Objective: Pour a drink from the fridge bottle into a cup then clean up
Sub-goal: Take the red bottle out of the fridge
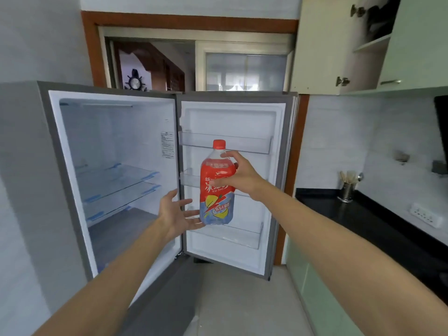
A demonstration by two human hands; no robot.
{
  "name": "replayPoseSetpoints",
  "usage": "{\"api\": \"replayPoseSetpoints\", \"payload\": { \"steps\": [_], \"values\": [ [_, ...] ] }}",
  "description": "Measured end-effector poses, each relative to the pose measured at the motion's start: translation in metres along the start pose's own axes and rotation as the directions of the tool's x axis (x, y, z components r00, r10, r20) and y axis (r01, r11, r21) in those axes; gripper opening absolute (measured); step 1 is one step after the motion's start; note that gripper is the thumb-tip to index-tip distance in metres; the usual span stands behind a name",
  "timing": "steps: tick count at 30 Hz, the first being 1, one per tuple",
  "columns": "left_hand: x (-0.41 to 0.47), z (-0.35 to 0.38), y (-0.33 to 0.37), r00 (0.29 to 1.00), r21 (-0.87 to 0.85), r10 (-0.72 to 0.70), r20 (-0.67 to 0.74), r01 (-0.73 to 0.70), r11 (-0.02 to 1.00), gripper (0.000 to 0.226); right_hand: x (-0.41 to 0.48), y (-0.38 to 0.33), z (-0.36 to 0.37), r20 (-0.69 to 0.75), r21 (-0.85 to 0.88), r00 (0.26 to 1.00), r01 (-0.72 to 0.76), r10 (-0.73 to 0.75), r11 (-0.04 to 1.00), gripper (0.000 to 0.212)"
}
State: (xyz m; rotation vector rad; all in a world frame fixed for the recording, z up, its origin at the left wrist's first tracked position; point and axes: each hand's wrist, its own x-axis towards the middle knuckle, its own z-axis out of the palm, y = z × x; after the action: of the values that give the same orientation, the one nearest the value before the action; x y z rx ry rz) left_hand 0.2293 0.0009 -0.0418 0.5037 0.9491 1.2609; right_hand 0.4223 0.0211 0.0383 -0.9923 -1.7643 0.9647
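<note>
A large ice tea bottle [217, 190] with a red cap and a red, blue and yellow label is held upright in front of the open fridge door [232, 117]. My right hand [240, 174] grips its upper body from the right. My left hand [178, 213] is spread palm-up at the bottle's base, its fingertips touching or nearly touching the bottom. The fridge [116, 154] stands open, with bare glass shelves inside. No cup is in view.
A black countertop [363, 219] runs along the right, with a metal utensil holder [347, 189] and a white power strip [424, 214] on it. Overhead, a wall cabinet [339, 44] hangs open. Green lower cabinets [315, 287] sit under the counter.
</note>
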Motion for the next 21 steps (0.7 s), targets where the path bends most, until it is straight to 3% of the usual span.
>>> {"api": "replayPoseSetpoints", "payload": {
  "steps": [11,21],
  "values": [
    [-0.002,0.124,-0.071,0.957,0.145,-0.178,0.229,0.147,0.978,0.063,-0.09,0.001,-0.115,-0.251,-0.13,0.966,-0.097,0.062,0.987,0.075],
    [-0.053,0.268,-0.185,0.801,0.29,-0.382,0.461,0.271,0.918,0.063,-0.234,-0.012,-0.24,-0.526,-0.169,0.84,-0.254,0.13,0.952,0.076]
  ]
}}
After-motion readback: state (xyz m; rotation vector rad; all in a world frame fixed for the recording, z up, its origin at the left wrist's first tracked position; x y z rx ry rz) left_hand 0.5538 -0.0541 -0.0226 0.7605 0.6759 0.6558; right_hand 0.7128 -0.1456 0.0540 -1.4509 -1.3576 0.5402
